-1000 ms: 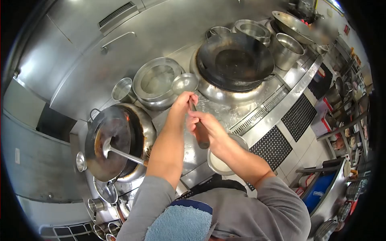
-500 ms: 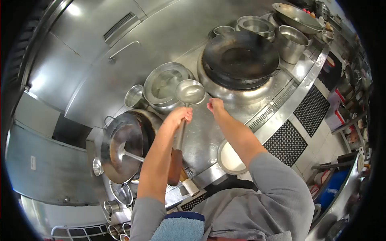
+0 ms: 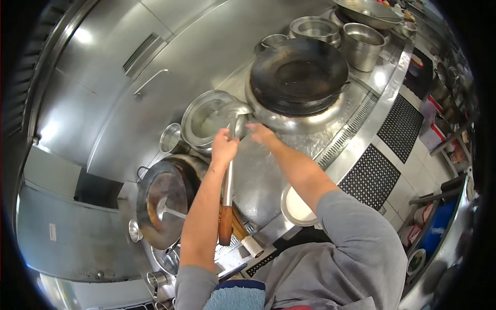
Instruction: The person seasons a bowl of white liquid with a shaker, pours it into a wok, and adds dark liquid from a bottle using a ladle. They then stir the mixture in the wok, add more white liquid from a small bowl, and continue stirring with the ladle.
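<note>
My left hand (image 3: 225,149) is closed around the metal shaft of a ladle (image 3: 228,181), whose wooden handle end (image 3: 225,225) points back toward my body. The ladle's bowl (image 3: 235,110) is tipped over the near right side of a wide metal pot (image 3: 192,114) that holds cloudy liquid and a strainer-like insert. Just right of the bowl is my right hand (image 3: 262,134), its fingers drawn together and their tips slightly blurred; I cannot tell what is in them.
At left a wok (image 3: 164,227) holds another ladle (image 3: 163,208). A small metal pot (image 3: 171,138) stands behind it. A large dark wok (image 3: 299,72) rests on the right burner. A bowl of white contents (image 3: 298,205) sits at the counter's front edge.
The ladle's bowl has turned from facing up to tipped on its side, and moved slightly left over the pot. My right hand has shifted left toward it.
</note>
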{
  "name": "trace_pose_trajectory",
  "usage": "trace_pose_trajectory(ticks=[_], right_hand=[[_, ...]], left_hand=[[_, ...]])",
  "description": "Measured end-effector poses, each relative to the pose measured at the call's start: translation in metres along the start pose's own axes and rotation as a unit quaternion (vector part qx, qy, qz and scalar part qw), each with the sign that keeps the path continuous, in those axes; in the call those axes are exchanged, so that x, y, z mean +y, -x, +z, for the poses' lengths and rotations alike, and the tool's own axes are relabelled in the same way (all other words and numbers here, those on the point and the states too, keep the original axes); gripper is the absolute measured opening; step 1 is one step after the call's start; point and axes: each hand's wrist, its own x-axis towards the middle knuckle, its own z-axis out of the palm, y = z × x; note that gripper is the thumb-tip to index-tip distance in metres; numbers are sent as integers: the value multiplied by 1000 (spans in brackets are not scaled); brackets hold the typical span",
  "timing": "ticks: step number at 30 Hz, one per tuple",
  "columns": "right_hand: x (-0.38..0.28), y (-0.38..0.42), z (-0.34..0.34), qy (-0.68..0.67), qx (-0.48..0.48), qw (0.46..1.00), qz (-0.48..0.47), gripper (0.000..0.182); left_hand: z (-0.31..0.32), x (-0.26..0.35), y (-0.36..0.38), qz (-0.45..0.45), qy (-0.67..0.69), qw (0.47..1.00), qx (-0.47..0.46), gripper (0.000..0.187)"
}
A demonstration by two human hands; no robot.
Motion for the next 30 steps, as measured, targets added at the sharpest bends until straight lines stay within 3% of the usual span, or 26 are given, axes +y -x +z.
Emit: trace_pose_trajectory(ticks=[1, 3, 5, 6, 9, 10, 13, 14, 15, 16, 17, 18, 19, 20, 21, 23, 25, 27, 30], right_hand=[[-24, 23, -14, 241, -35, 967, -80, 41], [-47, 38, -26, 339, -47, 916, -210, 36], [-79, 73, -39, 16, -105, 988, -116, 38], [-94, 95, -47, -149, -130, 978, -68, 40], [-132, 156, -82, -314, -184, 929, -62, 39], [-137, 170, -93, -272, -131, 950, -82, 37], [-129, 203, -124, -140, 49, 984, -98, 44], [-122, 214, -137, -98, 124, 984, -78, 52], [-115, 222, -152, -52, 188, 979, -63, 60], [-110, 224, -166, -7, 238, 969, -57, 68], [-92, 219, -187, 69, 221, 968, -99, 63], [-75, 216, -207, 142, 208, 957, -142, 58], [-57, 216, -223, 177, 229, 954, -82, 53], [-47, 215, -240, 218, 192, 951, -101, 52], [-31, 211, -254, 306, 211, 921, -113, 57], [-38, 219, -260, 304, 189, 933, -41, 57], [27, 180, -314, 355, 179, 911, -112, 48], [-13, 199, -294, 233, 145, 962, 10, 41], [-48, 215, -288, 342, 142, 928, 43, 41]], left_hand=[[5, -2, -11, 30, -22, 999, 9, 48], [16, 22, -18, 65, -71, 993, 66, 46], [28, 65, -25, 99, -86, 982, 133, 46], [36, 89, -26, 110, -76, 977, 168, 47], [61, 131, -61, 172, -7, 954, 246, 53], [71, 141, -73, 194, 21, 944, 266, 55], [79, 178, -82, 218, 74, 971, 61, 55], [70, 193, -62, 178, 53, 981, -62, 52], [61, 204, -42, 133, 34, 975, -176, 50], [61, 194, -40, 180, -40, 953, -241, 46], [57, 181, -38, 217, -116, 923, -297, 43], [45, 177, -13, 279, -203, 896, -279, 42], [33, 168, 8, 338, -202, 876, -277, 44], [16, 171, 32, 306, -250, 853, -341, 49], [5, 166, 57, 302, -250, 856, -337, 49], [-35, 157, 113, 283, -157, 875, -359, 51], [-62, 129, 152, 301, -55, 881, -361, 45], [-96, 99, 200, 301, 38, 888, -345, 43], [-153, 48, 284, 239, 98, 929, -264, 40]])
